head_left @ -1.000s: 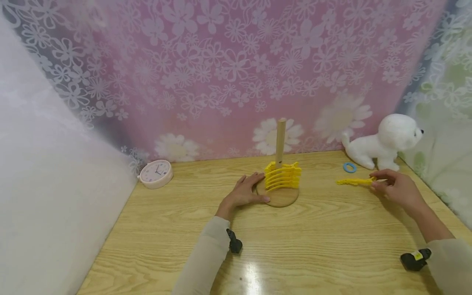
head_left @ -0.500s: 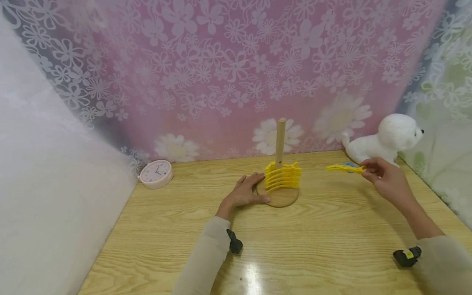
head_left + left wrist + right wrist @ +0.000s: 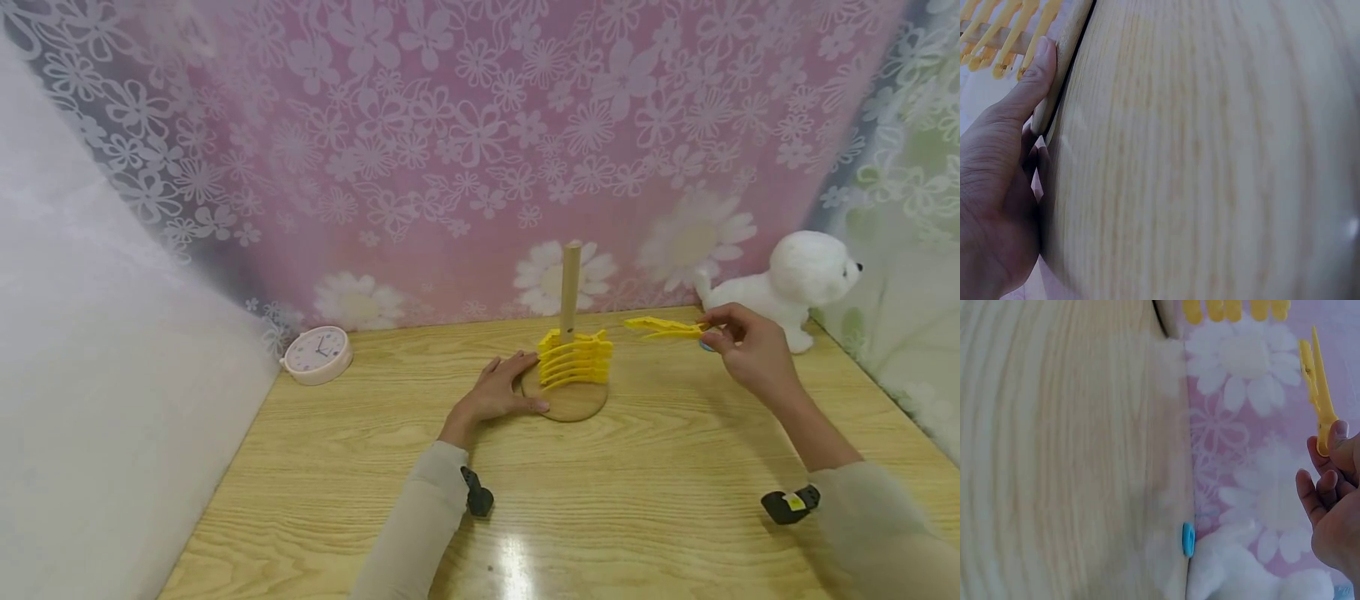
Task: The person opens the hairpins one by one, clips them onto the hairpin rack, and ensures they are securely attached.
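Note:
In the head view a wooden stand [image 3: 571,287] has a round base and an upright post. Several yellow alligator hair clips [image 3: 575,364] are stacked around the lower post. My left hand [image 3: 495,390] holds the base at its left edge, its thumb [image 3: 1038,69] over the rim in the left wrist view. Raised off the table to the right of the stand, my right hand [image 3: 757,354] pinches another yellow alligator hair clip [image 3: 1320,394] by its tail end. This clip points left toward the post, its two arms spread slightly apart.
A blue ring [image 3: 1189,539] lies on the wood-grain table [image 3: 615,508], partly hidden by my right hand in the head view. Behind that hand stands a white plush dog [image 3: 806,271]. A pink round clock [image 3: 318,354] sits at the back left. Flowered fabric [image 3: 450,167] hangs behind.
My right hand has lifted the yellow hair clip and carried it left and away from me, toward the stand. The clip's arms have spread apart. My left hand has stayed on the base.

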Motion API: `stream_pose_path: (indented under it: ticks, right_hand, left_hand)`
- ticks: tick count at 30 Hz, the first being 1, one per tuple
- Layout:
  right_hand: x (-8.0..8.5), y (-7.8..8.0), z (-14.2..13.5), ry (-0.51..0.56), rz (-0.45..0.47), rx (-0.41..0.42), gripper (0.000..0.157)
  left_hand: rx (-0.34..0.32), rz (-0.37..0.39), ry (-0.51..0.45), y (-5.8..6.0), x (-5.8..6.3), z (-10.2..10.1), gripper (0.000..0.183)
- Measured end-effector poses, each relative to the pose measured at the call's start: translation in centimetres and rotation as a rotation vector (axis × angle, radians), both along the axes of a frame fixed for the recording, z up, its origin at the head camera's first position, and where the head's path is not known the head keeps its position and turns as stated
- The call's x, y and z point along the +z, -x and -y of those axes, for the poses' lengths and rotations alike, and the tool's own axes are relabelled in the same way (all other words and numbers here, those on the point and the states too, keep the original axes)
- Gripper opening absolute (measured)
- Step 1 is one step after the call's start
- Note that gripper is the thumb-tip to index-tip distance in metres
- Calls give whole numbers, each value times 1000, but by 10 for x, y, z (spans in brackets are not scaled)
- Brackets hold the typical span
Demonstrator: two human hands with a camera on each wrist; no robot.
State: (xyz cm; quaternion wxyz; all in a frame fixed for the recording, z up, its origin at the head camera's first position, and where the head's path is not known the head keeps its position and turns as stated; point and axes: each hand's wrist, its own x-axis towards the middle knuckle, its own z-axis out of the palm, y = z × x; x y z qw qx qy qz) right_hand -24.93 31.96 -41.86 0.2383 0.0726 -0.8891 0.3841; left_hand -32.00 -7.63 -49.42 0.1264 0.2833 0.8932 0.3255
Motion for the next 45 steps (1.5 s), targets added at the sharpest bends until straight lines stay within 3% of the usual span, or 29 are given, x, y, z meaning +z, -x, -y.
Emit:
stream_pose_path:
  ticks: [16,35,45]
  right_hand:
    - [18,13,50,18,-72,-7,13]
    - [13,32,93,56,-45,37,10]
    - [11,34,107,85,-13,82,9]
  left_hand:
    - [14,4,-2,-1,1,0,95]
    - [13,6,0,-3,2,-1,95]
    - [16,-8,8,-2,0,-2,95]
